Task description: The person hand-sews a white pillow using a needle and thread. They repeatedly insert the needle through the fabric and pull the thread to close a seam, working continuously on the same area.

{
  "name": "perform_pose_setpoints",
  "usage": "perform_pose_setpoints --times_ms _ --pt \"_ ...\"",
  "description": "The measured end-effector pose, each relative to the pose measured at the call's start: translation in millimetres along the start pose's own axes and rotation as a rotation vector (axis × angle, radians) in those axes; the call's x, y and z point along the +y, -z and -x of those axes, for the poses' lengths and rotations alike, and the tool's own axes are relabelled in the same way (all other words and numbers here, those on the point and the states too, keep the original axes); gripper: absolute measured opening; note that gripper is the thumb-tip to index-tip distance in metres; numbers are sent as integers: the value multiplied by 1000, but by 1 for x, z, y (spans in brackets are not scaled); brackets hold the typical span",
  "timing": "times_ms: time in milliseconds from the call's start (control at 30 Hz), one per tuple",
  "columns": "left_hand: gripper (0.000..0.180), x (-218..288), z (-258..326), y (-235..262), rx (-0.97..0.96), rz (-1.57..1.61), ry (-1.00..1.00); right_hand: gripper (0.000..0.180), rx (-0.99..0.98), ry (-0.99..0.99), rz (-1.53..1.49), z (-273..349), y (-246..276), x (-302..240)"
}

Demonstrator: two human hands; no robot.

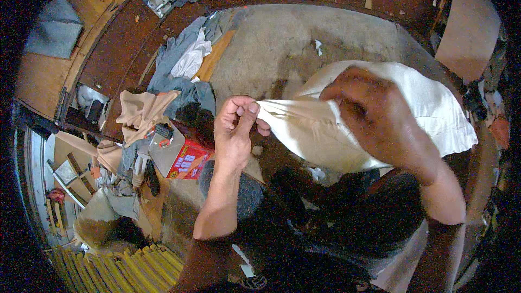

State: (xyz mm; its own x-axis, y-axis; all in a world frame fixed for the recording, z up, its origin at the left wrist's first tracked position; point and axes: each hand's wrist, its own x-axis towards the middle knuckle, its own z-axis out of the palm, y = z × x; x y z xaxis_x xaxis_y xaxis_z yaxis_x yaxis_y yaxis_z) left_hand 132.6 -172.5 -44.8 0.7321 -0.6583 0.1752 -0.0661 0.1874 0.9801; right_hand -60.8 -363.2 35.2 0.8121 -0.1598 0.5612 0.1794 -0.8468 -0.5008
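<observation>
A stuffed cream-white fabric piece (437,106), plump like a cushion, lies over my lap and reaches to the right. My left hand (237,130) pinches its narrow left end between thumb and fingers, and the cloth is drawn taut into folds from there. Over the middle of the cushion is my right hand (377,114), slightly smeared by motion. Its fingers are curled together close to the cloth's upper edge. Whatever they may hold is too small or hidden to make out.
On the left stand a red printed box (189,160) and crumpled peach cloth (142,114). Beyond lie blue-grey fabric (179,57) and a white cloth (191,57). A wooden bench (116,49) curves along the left. Yellow slats (122,271) fill the lower left.
</observation>
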Motion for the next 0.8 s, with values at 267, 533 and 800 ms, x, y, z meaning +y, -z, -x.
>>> perform_pose_setpoints --times_ms 267,533,800 --pt "7 -3 2 -7 -10 172 -44 24 -123 4 87 32 -28 -5" --pt "17 14 11 -5 -167 -587 -423 23 -15 -39 420 34 -46 -4" --pt "20 5 15 -10 -131 -811 -510 17 -28 -117 403 38 -45 3"
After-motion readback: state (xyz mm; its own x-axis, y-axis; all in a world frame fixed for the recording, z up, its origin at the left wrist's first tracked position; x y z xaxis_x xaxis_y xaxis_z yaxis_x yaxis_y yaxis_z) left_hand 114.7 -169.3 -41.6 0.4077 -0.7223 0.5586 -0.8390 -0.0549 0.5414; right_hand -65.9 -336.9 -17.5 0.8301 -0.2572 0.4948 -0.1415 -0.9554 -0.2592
